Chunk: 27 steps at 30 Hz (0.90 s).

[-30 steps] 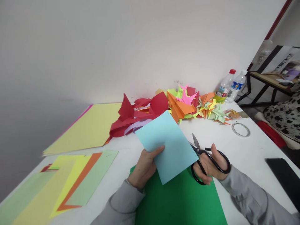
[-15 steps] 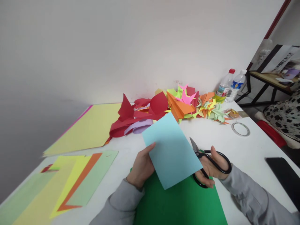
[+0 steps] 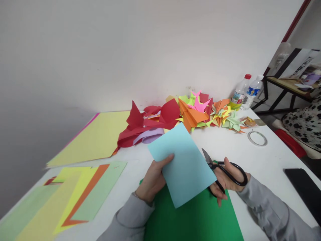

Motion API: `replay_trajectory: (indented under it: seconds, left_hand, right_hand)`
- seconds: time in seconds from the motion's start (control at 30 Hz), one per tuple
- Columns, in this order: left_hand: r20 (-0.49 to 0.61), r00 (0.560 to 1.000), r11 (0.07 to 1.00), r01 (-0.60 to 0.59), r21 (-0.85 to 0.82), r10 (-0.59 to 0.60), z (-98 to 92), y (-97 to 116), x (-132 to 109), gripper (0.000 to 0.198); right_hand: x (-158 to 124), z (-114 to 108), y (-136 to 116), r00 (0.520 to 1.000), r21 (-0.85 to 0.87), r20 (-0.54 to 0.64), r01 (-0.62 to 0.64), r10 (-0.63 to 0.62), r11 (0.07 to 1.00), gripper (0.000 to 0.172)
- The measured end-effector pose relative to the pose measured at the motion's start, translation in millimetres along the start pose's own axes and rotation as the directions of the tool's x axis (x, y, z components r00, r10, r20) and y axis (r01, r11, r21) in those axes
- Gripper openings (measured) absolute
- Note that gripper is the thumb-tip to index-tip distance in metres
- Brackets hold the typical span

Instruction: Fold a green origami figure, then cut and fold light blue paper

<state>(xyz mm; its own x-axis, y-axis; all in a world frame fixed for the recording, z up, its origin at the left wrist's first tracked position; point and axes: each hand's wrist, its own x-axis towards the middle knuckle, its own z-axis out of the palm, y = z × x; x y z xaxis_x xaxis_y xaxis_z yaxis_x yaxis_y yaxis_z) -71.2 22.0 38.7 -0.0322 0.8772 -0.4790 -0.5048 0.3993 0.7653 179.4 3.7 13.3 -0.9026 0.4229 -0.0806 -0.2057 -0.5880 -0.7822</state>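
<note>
My left hand (image 3: 155, 175) grips a light blue sheet of paper (image 3: 187, 164) along its left side, thumb on top and the other fingers hidden underneath. The sheet is tilted above a large green sheet (image 3: 193, 221). In my right hand (image 3: 227, 179) are scissors with black handles (image 3: 240, 182), my thumb through the upper loop and fingers at the lower one. One pointed blade shows just past the sheet's right edge; the other blade is hidden behind the paper, so I cannot tell whether it touches.
Coloured sheets (image 3: 85, 194) lie at left, with a large yellow sheet (image 3: 100, 137) behind them. Red paper shapes (image 3: 150, 124) and folded paper pieces (image 3: 195, 113) are heaped by the wall. At right are two bottles (image 3: 244, 92), a tape roll (image 3: 257, 138) and a black flat object (image 3: 303, 190).
My left thumb reaches farther over the blue sheet, which has shifted slightly left and down. The scissors have hardly moved, and my right fingers sit a little differently at the lower loop.
</note>
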Motion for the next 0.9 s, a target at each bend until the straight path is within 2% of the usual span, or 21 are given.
replay_trajectory:
  seconds: [0.17,0.3,0.37,0.47,0.63,0.8,0.9]
  left_hand:
    - [-0.041,0.988,0.989,0.148,0.028,-0.147,0.8,2,-3,0.033]
    - [-0.041,0.967,0.966,0.253,0.048,-0.251,-2.3,2,-1,0.031]
    - [-0.031,0.972,0.97,0.236,0.052,-0.235,-3.7,1,0,0.03]
    - [-0.035,0.988,0.987,0.149,0.054,-0.147,-3.8,-1,0,0.029]
    - [-0.031,0.998,0.998,-0.045,0.049,0.047,-1.4,-5,-3,0.038]
    - [-0.01,1.0,0.998,-0.028,0.064,0.029,-2.6,-6,-4,0.046]
    - [-0.001,1.0,0.997,-0.015,0.076,0.015,-2.6,-4,-4,0.046]
  right_hand:
    - [-4,-6,6,0.999,-0.016,-0.053,0.001,-0.002,1.0,0.093]
    - [-8,-10,8,0.998,-0.077,-0.045,-0.045,0.042,0.996,0.094]
    - [-8,-7,4,0.996,-0.101,-0.069,-0.06,0.053,0.993,0.094]
    - [-6,0,-4,0.993,-0.094,-0.12,-0.03,0.019,0.995,0.089]
    - [-3,6,-12,0.992,-0.067,-0.109,-0.069,0.061,0.995,0.103]
    - [-7,1,-15,0.99,-0.051,-0.036,-0.138,0.136,0.989,0.113]
    - [-11,-3,-14,0.983,-0.071,-0.059,-0.175,0.171,0.982,0.113]
